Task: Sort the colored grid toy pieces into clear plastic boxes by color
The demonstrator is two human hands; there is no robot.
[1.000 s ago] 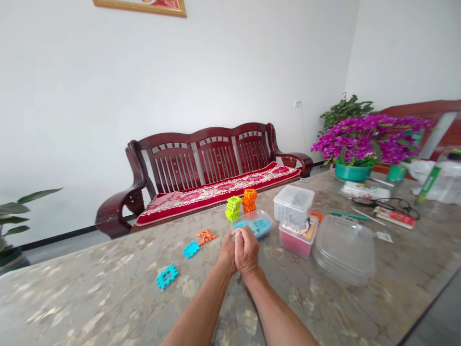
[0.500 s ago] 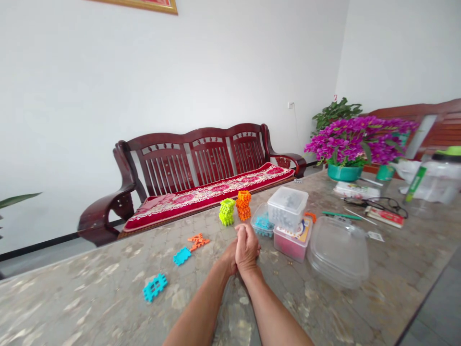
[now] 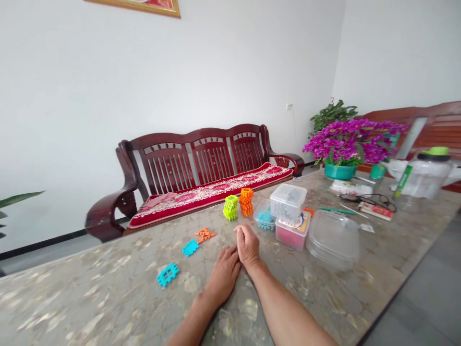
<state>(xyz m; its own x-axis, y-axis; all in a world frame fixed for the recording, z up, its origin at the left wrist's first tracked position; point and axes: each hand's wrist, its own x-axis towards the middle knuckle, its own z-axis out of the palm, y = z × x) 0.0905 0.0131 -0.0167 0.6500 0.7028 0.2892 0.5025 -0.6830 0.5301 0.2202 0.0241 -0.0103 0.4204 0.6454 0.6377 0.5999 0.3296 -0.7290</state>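
Palm down on the table, my left hand (image 3: pixel 225 269) lies with its fingers stretched forward. Beside it and nearly touching is my right hand (image 3: pixel 248 246), its fingers curled in; I see nothing in it. Beyond the hands stand a lime-green stack (image 3: pixel 230 208) and an orange stack (image 3: pixel 246 202) of interlocking plastic pieces. To the left lie flat orange building pieces (image 3: pixel 205 234), a blue building piece (image 3: pixel 190 248) and a blue building piece with openings (image 3: pixel 167 275).
Right of my hands, a clear box of grey pieces (image 3: pixel 288 202) rests on a pink-filled box (image 3: pixel 291 235). A tub of blue pieces (image 3: pixel 264 216), a clear lid (image 3: pixel 334 238), eyeglasses (image 3: pixel 367 199), a flowerpot (image 3: pixel 340 171) and a jug (image 3: pixel 428 173) share the table (image 3: pixel 108 298).
My clasped hands have come apart: the left now lies flat on the table, while the right stays curled beside it. The view has shifted slightly.
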